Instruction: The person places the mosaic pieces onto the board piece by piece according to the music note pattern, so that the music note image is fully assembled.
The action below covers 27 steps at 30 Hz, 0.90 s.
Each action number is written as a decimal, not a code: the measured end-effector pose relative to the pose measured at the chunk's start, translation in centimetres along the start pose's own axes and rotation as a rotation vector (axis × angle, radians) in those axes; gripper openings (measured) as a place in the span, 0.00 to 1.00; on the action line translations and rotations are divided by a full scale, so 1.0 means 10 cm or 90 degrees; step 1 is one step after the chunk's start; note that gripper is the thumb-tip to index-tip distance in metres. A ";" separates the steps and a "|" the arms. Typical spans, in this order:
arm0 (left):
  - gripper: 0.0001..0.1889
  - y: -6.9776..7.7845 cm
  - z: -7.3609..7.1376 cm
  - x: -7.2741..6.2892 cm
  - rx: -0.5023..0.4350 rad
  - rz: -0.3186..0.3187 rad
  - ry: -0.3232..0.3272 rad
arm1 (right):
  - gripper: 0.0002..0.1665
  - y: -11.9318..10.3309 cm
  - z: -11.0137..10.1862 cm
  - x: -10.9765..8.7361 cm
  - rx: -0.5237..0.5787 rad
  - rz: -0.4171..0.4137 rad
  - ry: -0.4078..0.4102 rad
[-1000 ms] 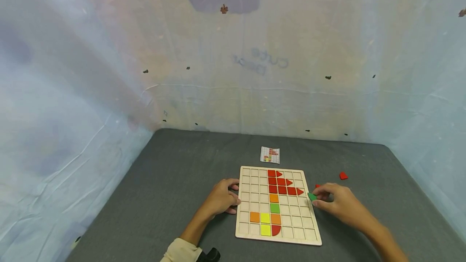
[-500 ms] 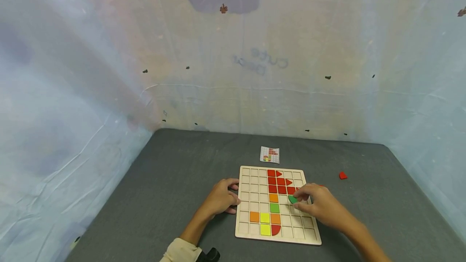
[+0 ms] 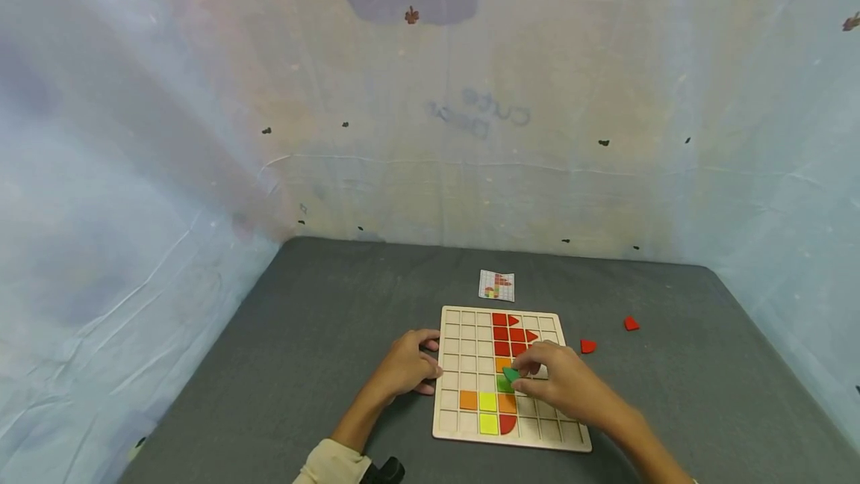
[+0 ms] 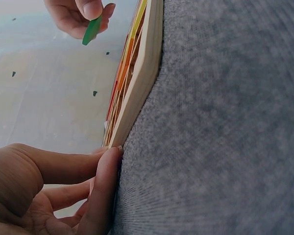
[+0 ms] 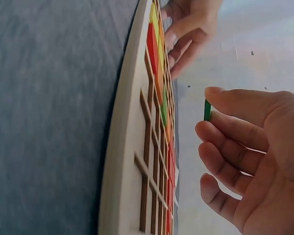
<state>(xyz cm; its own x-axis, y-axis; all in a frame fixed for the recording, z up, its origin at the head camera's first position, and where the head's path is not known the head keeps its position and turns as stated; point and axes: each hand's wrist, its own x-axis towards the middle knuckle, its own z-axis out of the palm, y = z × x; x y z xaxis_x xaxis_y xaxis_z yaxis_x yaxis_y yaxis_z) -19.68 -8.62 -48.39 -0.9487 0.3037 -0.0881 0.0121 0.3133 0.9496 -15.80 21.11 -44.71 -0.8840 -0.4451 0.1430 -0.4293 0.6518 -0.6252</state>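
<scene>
A pale wooden grid board (image 3: 463, 361) lies on the table, with red, orange, yellow and green pieces set in some squares. At its left edge, my left hand (image 3: 407, 364) holds the rim, thumb and finger meeting there in the left wrist view. Above the board's middle, my right hand (image 3: 561, 379) pinches a small flat green piece (image 3: 510, 374) between thumb and fingertips. In the right wrist view the green piece (image 5: 207, 110) appears edge-on, raised clear of the board. The hand hides several squares on the board's right side.
Two loose red pieces lie right of the board, one nearer (image 3: 587, 346) and one farther (image 3: 631, 323). Behind the board is a small printed pattern card (image 3: 496, 285). Pale sheeting (image 3: 403, 193) surrounds the dark grey tabletop (image 3: 302, 349).
My right hand has carried the green piece leftward from the board's right edge to above its middle, uncovering the nearer red piece. My left hand has stayed at the left edge.
</scene>
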 end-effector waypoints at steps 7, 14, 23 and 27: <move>0.35 0.00 0.00 0.00 -0.007 -0.001 0.002 | 0.08 -0.10 0.10 0.04 0.023 -0.002 -0.022; 0.35 0.00 -0.01 0.00 -0.001 0.005 -0.002 | 0.10 -0.20 0.21 0.05 0.027 0.030 -0.051; 0.35 0.02 -0.01 -0.01 0.001 0.008 -0.007 | 0.11 -0.32 0.33 0.10 0.017 0.006 -0.074; 0.35 0.02 -0.01 -0.01 0.000 0.005 -0.006 | 0.10 -0.34 0.38 0.10 0.013 -0.018 -0.077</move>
<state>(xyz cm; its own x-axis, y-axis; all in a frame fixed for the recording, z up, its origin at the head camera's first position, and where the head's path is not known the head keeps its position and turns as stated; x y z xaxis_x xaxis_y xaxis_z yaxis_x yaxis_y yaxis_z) -19.61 -8.70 -48.17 -0.9453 0.3152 -0.0838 0.0192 0.3102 0.9505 -14.56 16.11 -45.33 -0.8427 -0.5340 0.0682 -0.4484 0.6260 -0.6380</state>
